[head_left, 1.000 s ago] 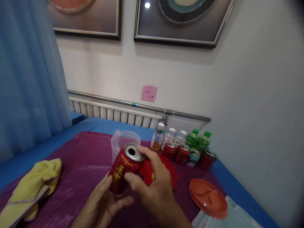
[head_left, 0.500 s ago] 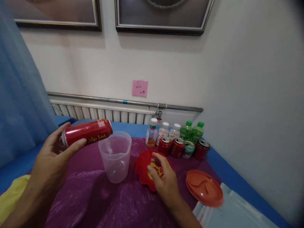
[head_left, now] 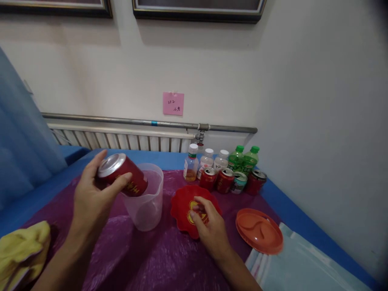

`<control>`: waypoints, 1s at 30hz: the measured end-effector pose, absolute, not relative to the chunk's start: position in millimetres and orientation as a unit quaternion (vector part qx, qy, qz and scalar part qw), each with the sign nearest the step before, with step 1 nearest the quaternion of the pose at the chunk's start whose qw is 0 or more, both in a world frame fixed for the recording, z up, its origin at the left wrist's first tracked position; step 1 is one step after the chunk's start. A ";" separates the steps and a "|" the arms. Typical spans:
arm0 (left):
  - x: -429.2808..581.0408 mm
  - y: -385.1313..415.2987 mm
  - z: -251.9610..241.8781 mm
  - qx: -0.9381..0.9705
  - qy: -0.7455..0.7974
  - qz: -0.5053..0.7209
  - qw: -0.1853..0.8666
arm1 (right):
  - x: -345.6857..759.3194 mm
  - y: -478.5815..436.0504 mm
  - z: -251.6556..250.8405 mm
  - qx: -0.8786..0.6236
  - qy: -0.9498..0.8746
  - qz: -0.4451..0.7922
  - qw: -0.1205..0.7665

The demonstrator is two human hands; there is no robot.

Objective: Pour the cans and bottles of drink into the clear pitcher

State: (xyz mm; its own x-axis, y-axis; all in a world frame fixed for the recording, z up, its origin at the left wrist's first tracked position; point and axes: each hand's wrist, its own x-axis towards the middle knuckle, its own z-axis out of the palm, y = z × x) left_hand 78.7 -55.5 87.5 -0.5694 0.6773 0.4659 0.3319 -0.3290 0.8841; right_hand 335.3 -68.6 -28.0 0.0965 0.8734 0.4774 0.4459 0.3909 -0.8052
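Note:
My left hand (head_left: 93,194) grips a red drink can (head_left: 131,178), tilted with its silver bottom up and its other end down at the rim of a clear plastic measuring jug (head_left: 147,212). Whether any liquid runs out is hidden. Over a red scalloped plate (head_left: 183,202) with a yellow design, my right hand (head_left: 210,226) hovers with thumb and fingers apart, holding nothing. The plate and jug stand side by side on purple plastic sheeting (head_left: 145,258).
Behind the plate stand several drink cans (head_left: 224,180) and bottles (head_left: 190,167). An orange divided plate (head_left: 257,230) lies at the right beside light blue packaging (head_left: 306,262). Yellow cloth (head_left: 24,246) rests at the lower left. A pipe (head_left: 121,120) runs along the wall.
My left hand has moved right and tipped the can from nearly level to slanting down at the jug's rim. The view has tilted down a little. My right hand has barely moved.

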 end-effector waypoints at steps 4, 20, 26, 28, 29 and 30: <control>87.5 -48.9 74.5 0.514 0.587 0.623 0.055 | 336.8 -68.4 -31.5 -0.516 -0.640 0.210 0.530; 94.2 -49.5 60.6 0.628 0.575 0.514 -0.105 | 336.8 -69.5 -33.6 -0.528 -0.647 0.217 0.506; 94.6 -50.0 59.5 0.620 0.575 0.525 -0.094 | 336.5 -70.2 -31.9 -0.531 -0.649 0.223 0.498; 94.4 -50.4 59.9 0.621 0.574 0.525 -0.096 | 336.0 -69.9 -31.9 -0.532 -0.649 0.221 0.498; 94.3 -50.6 60.1 0.622 0.574 0.524 -0.098 | 335.8 -69.7 -31.9 -0.532 -0.649 0.220 0.498; 94.2 -50.8 60.4 0.622 0.573 0.523 -0.099 | 335.6 -69.5 -32.0 -0.532 -0.649 0.219 0.497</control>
